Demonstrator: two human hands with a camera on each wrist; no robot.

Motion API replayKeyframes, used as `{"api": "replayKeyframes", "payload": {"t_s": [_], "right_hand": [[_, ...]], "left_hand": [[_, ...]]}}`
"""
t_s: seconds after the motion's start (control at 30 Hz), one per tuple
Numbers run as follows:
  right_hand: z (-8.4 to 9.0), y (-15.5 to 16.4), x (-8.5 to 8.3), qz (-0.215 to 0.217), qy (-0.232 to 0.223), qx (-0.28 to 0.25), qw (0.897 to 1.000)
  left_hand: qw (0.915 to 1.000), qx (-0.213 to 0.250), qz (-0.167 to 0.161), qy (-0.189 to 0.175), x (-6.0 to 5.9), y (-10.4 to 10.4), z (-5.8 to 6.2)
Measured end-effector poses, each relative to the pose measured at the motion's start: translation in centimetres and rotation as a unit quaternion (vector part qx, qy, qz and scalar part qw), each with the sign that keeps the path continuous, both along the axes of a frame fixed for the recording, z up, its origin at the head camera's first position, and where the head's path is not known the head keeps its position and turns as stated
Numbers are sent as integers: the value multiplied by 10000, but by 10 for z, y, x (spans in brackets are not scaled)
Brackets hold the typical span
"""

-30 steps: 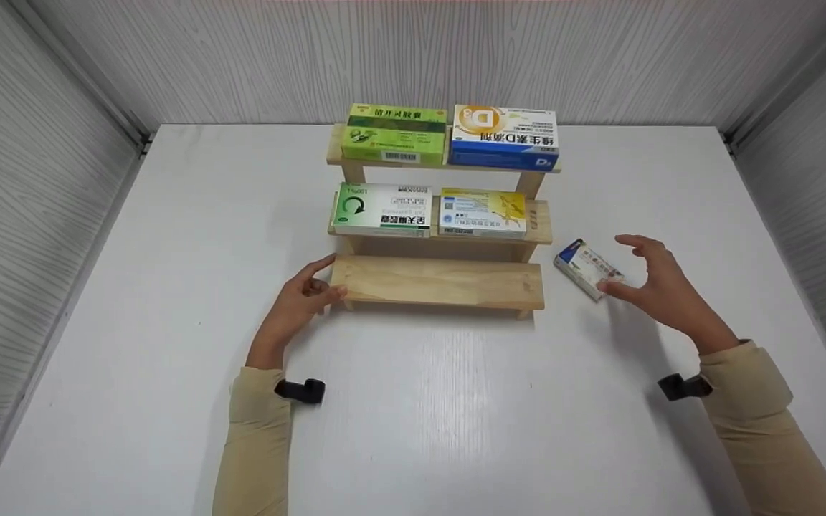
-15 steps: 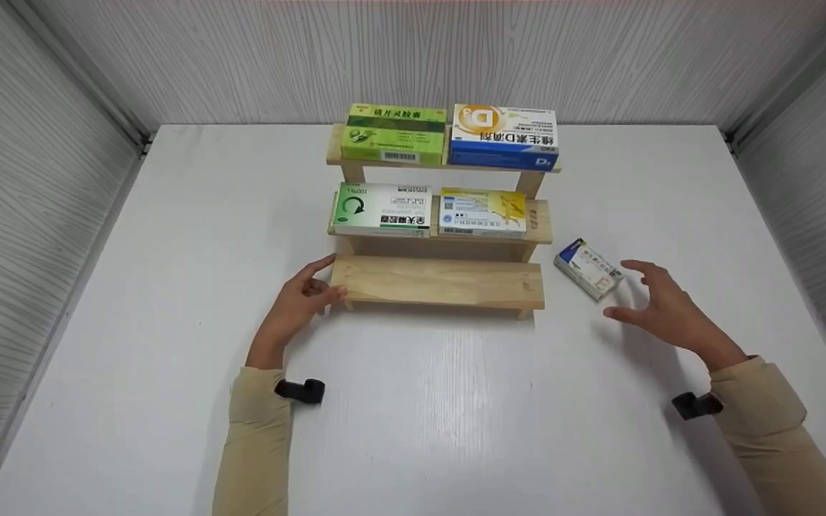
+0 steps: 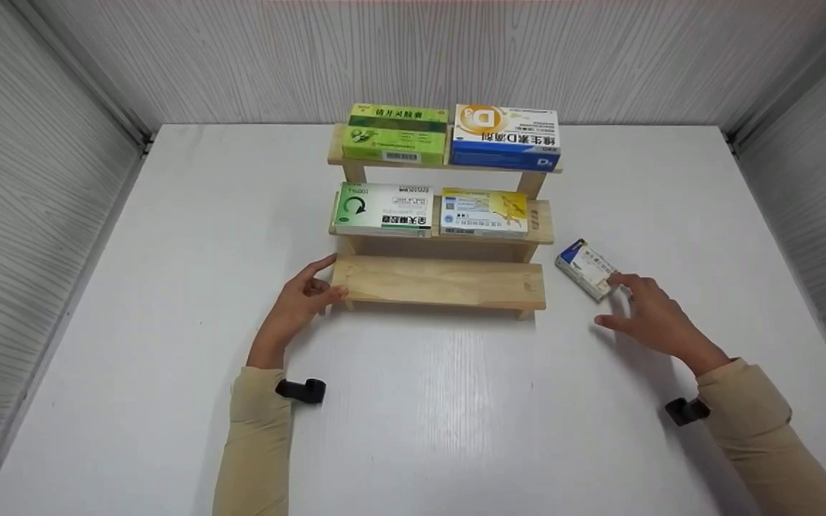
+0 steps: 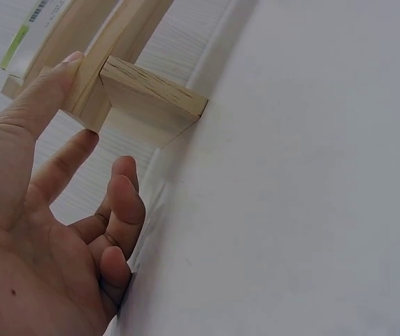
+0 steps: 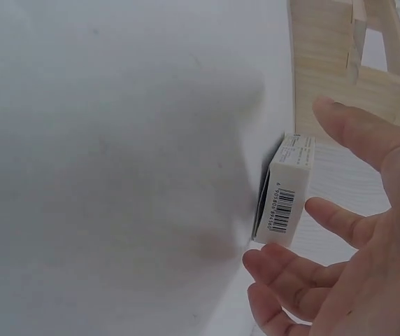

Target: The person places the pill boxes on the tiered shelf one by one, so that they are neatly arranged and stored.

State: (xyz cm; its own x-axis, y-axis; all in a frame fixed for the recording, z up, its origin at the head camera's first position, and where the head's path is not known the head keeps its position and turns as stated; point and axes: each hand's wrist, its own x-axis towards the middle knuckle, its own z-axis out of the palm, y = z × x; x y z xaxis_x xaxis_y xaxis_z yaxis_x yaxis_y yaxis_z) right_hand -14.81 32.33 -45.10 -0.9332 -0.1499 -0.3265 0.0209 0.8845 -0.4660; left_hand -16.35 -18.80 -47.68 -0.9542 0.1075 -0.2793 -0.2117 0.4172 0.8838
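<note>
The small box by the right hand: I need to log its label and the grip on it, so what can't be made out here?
- Small box, head view: print too small to read.
- Small box, right wrist view: only its barcode end shows; other faces are turned away.
- Right hand, head view: its fingers hide whether they touch the box.
- Left hand, left wrist view: wooden rack cut off by the frame edge.
</note>
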Motion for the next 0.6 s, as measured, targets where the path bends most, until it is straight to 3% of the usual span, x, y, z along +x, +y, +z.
{"api": "replayKeyframes", "payload": {"t_s": [0.17,0.6], "right_hand": [[-4,-4,-1,-31,228,36,9997],[-12,-6,-10,-107,1167,224,9929]], "left_hand": [[9995,290,-53,106,8,4,17],[9998,204,-44,80,8,4,18]]}}
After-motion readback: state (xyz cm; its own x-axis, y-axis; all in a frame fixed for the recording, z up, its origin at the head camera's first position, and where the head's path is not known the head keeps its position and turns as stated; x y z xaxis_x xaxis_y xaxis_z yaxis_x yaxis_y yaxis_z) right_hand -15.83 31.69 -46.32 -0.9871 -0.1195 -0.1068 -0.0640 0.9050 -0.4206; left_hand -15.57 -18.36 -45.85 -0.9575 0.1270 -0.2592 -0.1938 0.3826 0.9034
